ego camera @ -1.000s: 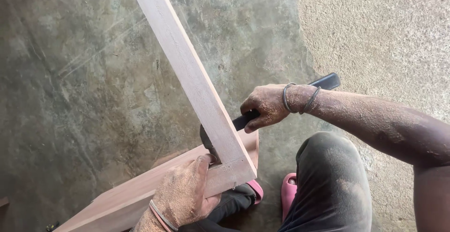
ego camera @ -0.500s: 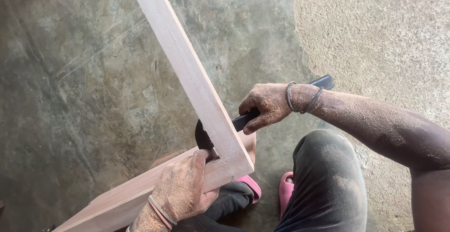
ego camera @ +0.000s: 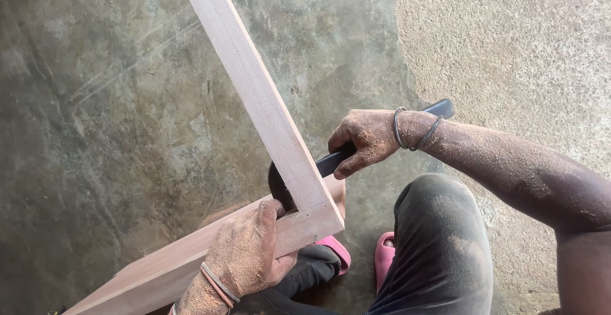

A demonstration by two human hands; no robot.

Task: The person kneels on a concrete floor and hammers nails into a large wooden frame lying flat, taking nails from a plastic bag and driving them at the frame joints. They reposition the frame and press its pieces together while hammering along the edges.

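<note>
The left hand (ego camera: 245,258), dusted with sawdust and wearing thin bands at the wrist, lies pressed on the lower pale wooden board (ego camera: 191,261), its grip flat and spread on the wood near the corner rather than wrapped around it, the fingertips reaching toward the inside of the joint. That board runs from the bottom left up to the corner, where it meets a second long pale wooden board (ego camera: 254,86) that rises toward the top of the view, the two forming an angled frame corner held above the dark, stained concrete floor (ego camera: 114,118). The right hand (ego camera: 364,142), also coated in sawdust and with dark wire-like bangles at the wrist, has its grip clenched around the handle of a black hammer-like tool (ego camera: 331,161). The tool's handle end sticks out past the wrist on the far side, and its dark rounded head sits just inside the corner, partly hidden behind the upright board, close to the left fingertips; whether it touches the wood cannot be told. Below the corner, the person's knee in dark trousers (ego camera: 439,251) is bent, and pink sandals (ego camera: 382,258) show on the floor beside it. To the right the floor turns to a paler, rough sandy surface (ego camera: 509,48).
</note>
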